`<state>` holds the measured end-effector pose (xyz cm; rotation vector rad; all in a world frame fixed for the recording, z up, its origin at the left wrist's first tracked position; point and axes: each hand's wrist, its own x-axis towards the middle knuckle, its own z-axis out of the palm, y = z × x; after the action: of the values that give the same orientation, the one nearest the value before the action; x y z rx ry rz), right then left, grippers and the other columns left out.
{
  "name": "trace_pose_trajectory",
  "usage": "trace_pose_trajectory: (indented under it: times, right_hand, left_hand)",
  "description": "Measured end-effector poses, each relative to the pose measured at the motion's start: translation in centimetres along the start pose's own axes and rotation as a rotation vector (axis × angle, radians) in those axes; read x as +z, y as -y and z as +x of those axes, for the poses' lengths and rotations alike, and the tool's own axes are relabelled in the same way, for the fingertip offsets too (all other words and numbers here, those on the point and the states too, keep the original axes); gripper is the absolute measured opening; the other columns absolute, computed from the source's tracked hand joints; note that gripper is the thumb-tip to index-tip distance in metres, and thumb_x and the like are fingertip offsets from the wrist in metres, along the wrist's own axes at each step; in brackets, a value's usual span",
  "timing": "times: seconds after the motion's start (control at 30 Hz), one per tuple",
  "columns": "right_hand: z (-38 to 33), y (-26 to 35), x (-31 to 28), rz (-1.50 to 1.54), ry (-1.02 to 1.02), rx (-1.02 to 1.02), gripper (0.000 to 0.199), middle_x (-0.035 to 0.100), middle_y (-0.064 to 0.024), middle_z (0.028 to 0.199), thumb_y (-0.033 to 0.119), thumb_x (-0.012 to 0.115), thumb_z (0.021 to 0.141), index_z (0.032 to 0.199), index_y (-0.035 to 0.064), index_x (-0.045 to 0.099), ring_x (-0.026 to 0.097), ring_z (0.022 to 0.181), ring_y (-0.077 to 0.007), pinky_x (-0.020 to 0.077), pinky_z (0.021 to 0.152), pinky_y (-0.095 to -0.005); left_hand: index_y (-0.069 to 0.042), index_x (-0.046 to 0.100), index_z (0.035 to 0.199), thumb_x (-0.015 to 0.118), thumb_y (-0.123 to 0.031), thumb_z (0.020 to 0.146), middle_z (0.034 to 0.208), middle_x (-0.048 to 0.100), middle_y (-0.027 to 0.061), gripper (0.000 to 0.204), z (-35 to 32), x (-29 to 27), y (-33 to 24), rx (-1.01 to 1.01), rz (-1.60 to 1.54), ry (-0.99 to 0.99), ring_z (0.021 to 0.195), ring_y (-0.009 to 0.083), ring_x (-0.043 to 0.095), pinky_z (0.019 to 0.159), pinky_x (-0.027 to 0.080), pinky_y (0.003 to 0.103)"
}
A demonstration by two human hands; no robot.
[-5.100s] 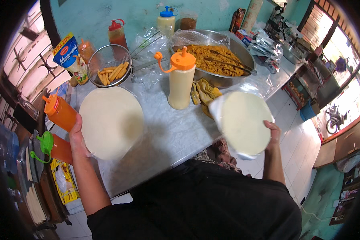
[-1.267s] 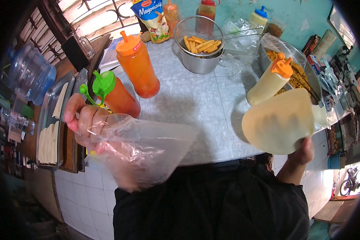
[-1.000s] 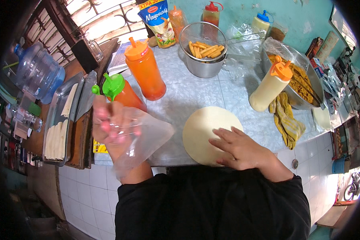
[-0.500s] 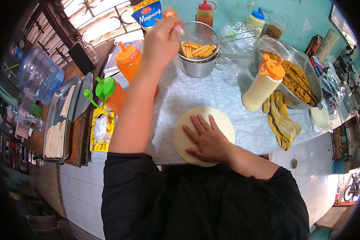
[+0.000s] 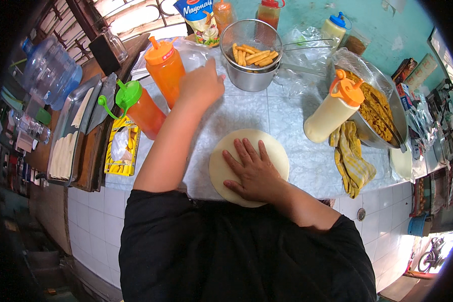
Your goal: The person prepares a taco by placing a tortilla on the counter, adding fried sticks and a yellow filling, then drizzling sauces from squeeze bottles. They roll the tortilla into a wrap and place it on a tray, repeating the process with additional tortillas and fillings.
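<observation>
My right hand (image 5: 254, 171) lies flat with fingers spread on a round, pale flatbread (image 5: 221, 178) at the table's front edge. My left hand (image 5: 201, 85) is in the air between the orange squeeze bottle (image 5: 167, 73) and a small metal pot (image 5: 249, 78). Its fingers are curled and mostly hidden behind the back of the hand, so what they hold, if anything, does not show. A mesh strainer (image 5: 231, 36) with cooked fries (image 5: 255, 55) rests on the pot.
Left of my arm are a green-capped bottle (image 5: 138, 105) and a yellow box (image 5: 122, 151). To the right stand a cream-filled bottle (image 5: 329, 113), a yellow cloth (image 5: 351, 163) and a large metal bowl (image 5: 395, 93) of shredded filling. A tray (image 5: 75, 166) holds rolled flatbreads at the far left.
My left hand has come down and back from beside the strainer toward me. My right hand stays flat on the flatbread. The whole view has shifted slightly.
</observation>
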<state>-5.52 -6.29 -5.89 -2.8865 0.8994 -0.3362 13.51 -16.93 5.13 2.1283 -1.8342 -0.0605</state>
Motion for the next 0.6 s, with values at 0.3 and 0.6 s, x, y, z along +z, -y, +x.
trace_pose_trajectory:
  times: [0.3,0.6]
  right_hand:
    - [0.7,0.7,-0.6,-0.026,0.155,0.045,0.07,0.026,-0.0268,0.145,0.054,0.039,0.09,0.143,0.0097,0.03,0.02,0.137,-0.0424,0.0101,0.108,-0.0611]
    - [0.3,-2.3,-1.9,0.696,0.109,0.1,0.058,0.031,-0.0184,0.145,0.047,0.044,0.09,0.135,0.0106,0.046,0.019,0.139,-0.0339,0.0079,0.112,-0.0527]
  left_hand:
    - [-0.007,0.063,0.085,0.061,-0.028,0.082,0.093,0.059,0.0138,0.022,-5.5,9.0,2.2,0.557,-0.193,0.149,0.093,0.0336,0.057,0.079,0.048,0.045]
    - [-0.005,0.067,0.091,0.06,-0.023,0.083,0.1,0.058,0.0132,0.021,-6.3,9.0,1.9,0.606,-0.103,0.192,0.098,0.0315,0.055,0.079,0.048,0.041]
